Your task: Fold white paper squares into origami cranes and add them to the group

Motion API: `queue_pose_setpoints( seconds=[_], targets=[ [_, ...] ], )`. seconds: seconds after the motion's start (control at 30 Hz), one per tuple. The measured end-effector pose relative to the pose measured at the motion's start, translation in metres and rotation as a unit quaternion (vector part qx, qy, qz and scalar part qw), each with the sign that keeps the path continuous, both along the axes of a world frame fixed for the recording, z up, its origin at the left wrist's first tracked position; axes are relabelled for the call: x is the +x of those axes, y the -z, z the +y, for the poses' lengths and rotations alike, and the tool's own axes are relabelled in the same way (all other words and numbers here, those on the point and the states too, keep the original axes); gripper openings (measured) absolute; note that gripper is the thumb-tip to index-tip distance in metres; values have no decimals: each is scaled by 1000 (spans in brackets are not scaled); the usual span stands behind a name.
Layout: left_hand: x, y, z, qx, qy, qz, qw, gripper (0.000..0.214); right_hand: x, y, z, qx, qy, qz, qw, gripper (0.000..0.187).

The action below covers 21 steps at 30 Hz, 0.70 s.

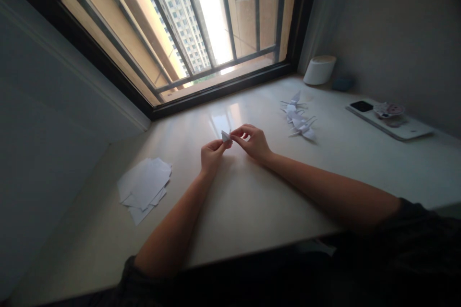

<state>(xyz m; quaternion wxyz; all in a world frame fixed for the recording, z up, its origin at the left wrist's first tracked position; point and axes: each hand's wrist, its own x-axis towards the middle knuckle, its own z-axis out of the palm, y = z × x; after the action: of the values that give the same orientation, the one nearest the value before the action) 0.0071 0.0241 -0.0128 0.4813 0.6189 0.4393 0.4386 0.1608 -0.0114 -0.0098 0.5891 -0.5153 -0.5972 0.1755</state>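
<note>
A small folded white paper [225, 136], pointed at the top, is held just above the middle of the white surface. My left hand [212, 154] pinches it from below and left, thumb and fingers pressed together. From the right, the thumb and forefinger of my right hand [253, 142] close on its right edge, by a thin upright tip. Fingers cover part of the paper, so its full shape is hidden. Several white paper cranes [298, 117] sit in a row to the right of my hands. To the left lies a loose stack of white paper sheets [146, 184].
A phone [391, 120] with a round grip on its back lies at the right. Near the back right corner stand a white cylindrical object [320, 70] and a small dark item [342, 84]. A barred window [223, 81] borders the white surface [252, 211] behind.
</note>
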Motion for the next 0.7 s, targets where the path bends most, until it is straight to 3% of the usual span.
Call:
queue_pose_setpoints(
  seconds=[0.7],
  targets=[
    [0,0,0,4,-18,-47,999,33,-2,10,11,-56,-61,110,990,21]
  ],
)
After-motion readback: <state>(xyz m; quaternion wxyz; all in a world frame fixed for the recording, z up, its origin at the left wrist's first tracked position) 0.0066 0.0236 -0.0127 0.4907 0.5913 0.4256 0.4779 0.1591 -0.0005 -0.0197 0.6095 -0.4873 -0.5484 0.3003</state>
